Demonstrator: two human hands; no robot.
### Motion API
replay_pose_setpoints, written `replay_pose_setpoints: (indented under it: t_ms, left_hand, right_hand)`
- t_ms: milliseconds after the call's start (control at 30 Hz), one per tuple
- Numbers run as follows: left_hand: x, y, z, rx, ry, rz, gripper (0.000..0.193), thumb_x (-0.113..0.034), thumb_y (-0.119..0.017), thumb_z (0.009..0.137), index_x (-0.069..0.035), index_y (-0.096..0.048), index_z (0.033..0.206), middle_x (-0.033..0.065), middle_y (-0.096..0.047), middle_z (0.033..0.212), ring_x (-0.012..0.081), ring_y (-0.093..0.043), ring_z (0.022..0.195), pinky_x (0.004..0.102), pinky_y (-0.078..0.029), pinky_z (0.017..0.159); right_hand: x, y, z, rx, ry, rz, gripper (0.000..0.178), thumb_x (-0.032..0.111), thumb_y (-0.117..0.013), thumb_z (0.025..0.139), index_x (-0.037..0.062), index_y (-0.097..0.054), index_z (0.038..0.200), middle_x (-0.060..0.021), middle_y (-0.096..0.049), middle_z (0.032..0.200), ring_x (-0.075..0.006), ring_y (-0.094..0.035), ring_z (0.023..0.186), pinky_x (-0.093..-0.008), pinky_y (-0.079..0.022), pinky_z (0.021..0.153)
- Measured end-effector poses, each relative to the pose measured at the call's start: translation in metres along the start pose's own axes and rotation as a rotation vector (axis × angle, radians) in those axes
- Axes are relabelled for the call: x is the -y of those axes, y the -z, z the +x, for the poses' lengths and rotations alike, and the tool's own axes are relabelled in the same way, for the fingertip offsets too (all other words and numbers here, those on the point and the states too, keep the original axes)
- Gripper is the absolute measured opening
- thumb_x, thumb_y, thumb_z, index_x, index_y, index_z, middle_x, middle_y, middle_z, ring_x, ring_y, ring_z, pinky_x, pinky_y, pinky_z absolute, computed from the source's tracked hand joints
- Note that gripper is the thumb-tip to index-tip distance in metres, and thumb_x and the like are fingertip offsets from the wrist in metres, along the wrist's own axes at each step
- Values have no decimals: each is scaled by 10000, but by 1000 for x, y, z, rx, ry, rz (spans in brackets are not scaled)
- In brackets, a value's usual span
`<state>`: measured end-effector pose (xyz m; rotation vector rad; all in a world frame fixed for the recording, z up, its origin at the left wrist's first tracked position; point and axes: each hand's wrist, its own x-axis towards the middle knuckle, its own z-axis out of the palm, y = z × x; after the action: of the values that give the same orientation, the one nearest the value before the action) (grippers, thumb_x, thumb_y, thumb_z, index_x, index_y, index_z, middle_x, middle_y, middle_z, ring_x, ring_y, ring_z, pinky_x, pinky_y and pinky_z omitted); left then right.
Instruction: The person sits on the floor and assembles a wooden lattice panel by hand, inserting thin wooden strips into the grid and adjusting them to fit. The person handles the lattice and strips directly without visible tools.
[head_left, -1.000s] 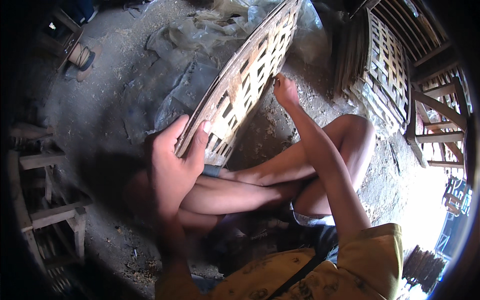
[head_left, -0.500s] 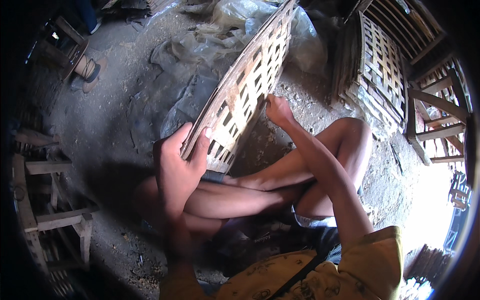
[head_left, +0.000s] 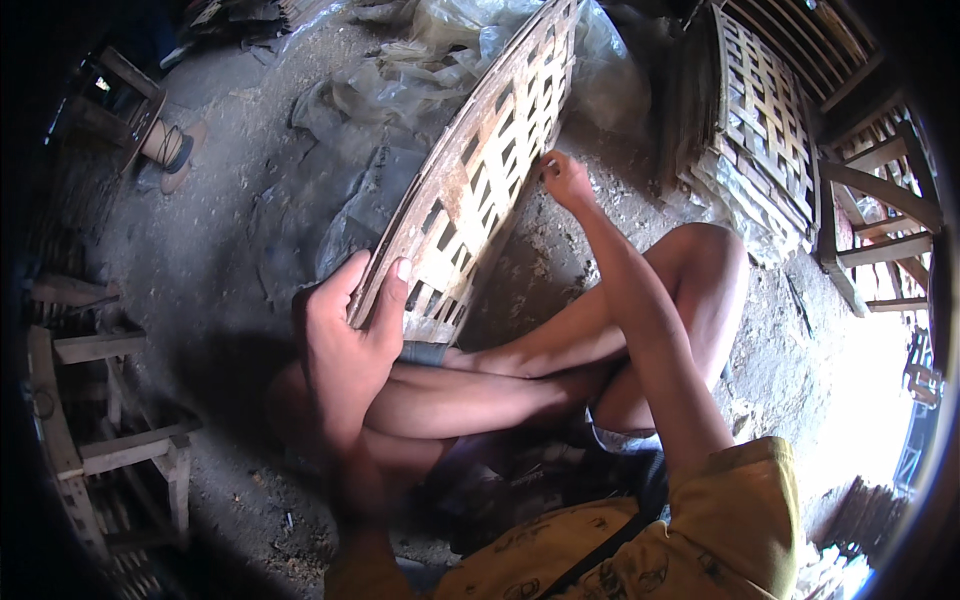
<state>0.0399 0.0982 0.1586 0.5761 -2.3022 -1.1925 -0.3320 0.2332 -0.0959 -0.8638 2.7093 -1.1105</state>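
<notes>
Two hands work one woven bamboo panel point(head_left: 480, 180), which stands tilted on its long edge over your crossed legs: your left hand point(head_left: 345, 345) clamps the panel's near lower edge, thumb on the open-weave face and fingers wrapped behind, with bare dirt floor point(head_left: 210, 270) lying open to its left before the wooden stools point(head_left: 110, 400). Your right hand point(head_left: 565, 180) sits further up the panel, fingertips pinched together against its right-hand edge, and beyond that hand room is tight, with stacked woven panels point(head_left: 765, 130) and a wooden frame point(head_left: 870, 220) near.
</notes>
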Motion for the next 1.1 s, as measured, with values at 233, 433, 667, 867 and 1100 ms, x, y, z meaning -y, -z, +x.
replay_pose_setpoints:
  t_ms: [233, 433, 667, 867, 1100]
  left_hand:
    - [-10, 2, -4, -6, 2, -10, 235, -152, -708, 982, 80, -674, 1003, 65, -615, 706, 75, -513, 686, 265, -454, 644]
    - [-8, -1, -3, -26, -3, -7, 189, -133, -662, 1006, 52, -665, 972, 36, -587, 700, 65, -489, 682, 265, -430, 627]
    - [-16, -7, -4, 3, 6, -31, 187, -121, -640, 1016, 56, -648, 956, 28, -571, 692, 64, -477, 690, 264, -423, 633]
    - [-16, -4, -3, 30, -52, 41, 198, -131, -638, 1018, 56, -645, 955, 25, -568, 698, 67, -480, 687, 273, -422, 629]
    - [-6, 0, -2, 14, -46, 35, 189, -133, -637, 1023, 44, -650, 960, 16, -566, 712, 66, -487, 690, 272, -416, 632]
  right_hand:
    - [12, 8, 6, -235, -124, -18, 231, 260, -660, 895, 111, -705, 1065, -201, -740, 978, -394, -715, 947, -468, -569, 846]
    - [24, -5, -1, 21, -328, -65, 435, 448, -748, 785, 110, -765, 1059, -216, -741, 984, -403, -717, 976, -478, -562, 910]
    - [20, -7, 14, 16, -244, -203, 415, 379, -654, 887, 59, -727, 1141, -250, -689, 1192, -435, -670, 1121, -501, -544, 965]
    - [10, 5, 27, 204, -72, -212, 407, 315, -611, 904, 14, -706, 1162, -286, -689, 1179, -431, -673, 1115, -478, -542, 979]
    - [5, 15, 20, 22, -354, -25, 526, 379, -639, 874, 72, -599, 1299, -245, -668, 1284, -401, -613, 1250, -454, -469, 1072]
